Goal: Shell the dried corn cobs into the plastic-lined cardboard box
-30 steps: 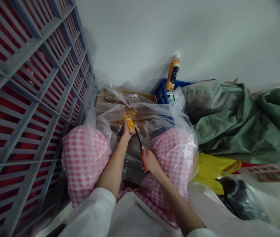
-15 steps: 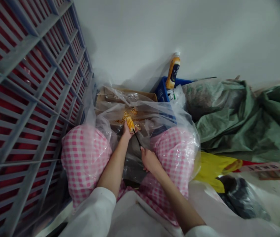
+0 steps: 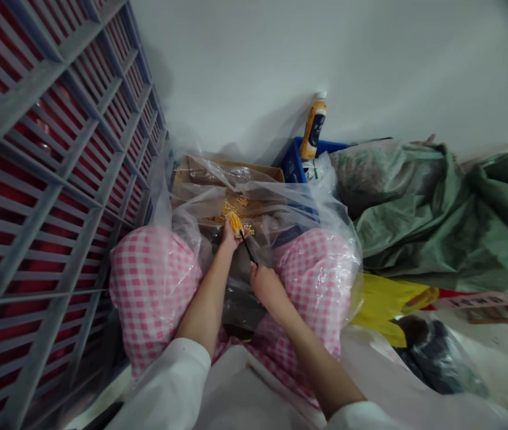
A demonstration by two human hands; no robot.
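Observation:
Between my knees, my left hand (image 3: 229,235) is closed around a yellow corn cob (image 3: 235,222), held tilted with its upper end away from me. My right hand (image 3: 264,282) grips the near end of a slim black tool (image 3: 248,247), perhaps a screwdriver; its grip is hidden in my fingers. The tool's far end meets the cob's lower right side. Loose corn kernels (image 3: 243,200) lie just beyond the cob on clear plastic sheeting (image 3: 276,206), which drapes over my knees and a cardboard box (image 3: 236,170).
A tall slatted plastic crate (image 3: 65,191) with red contents rises close on the left. Behind on the right, an orange bottle (image 3: 313,126) leans in a blue bin (image 3: 296,166). Green cloth (image 3: 450,221) and a yellow bag (image 3: 376,307) lie to the right. A white wall stands ahead.
My right hand has shifted slightly up and left with the black tool, closer to the cob. My left hand and the cob stay almost in place.

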